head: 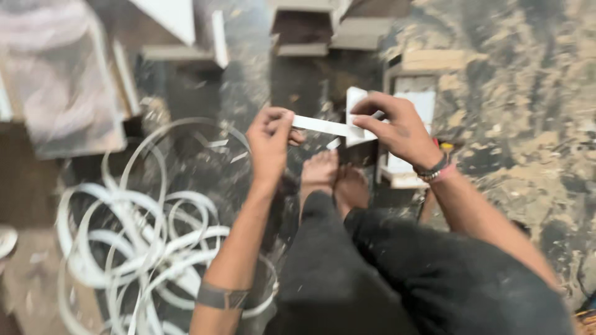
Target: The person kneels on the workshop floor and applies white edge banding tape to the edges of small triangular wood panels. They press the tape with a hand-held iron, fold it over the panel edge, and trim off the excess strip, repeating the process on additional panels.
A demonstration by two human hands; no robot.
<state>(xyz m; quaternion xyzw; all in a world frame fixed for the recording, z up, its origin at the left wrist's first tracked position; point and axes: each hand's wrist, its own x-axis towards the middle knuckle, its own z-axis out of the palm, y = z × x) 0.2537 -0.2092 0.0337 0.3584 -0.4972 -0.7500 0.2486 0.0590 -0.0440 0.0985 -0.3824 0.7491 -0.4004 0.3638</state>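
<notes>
White strip [323, 126] pinched by fingers of both hands — dusty, debris-strewn floor [528, 93], coiled strips [143, 242] left.

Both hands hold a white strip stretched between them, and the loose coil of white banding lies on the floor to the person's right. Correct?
Not quite. The coil of white banding lies to the person's left, beside the left hand. The head view shows both hands, right hand included, holding the white strip.

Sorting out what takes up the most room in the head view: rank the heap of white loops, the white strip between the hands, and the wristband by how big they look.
1. Heap of white loops, by far the largest.
2. White strip, held between the left hand and right hand.
3. Wristband, smallest.
The picture is blurred, but the gaps are plain.
</notes>
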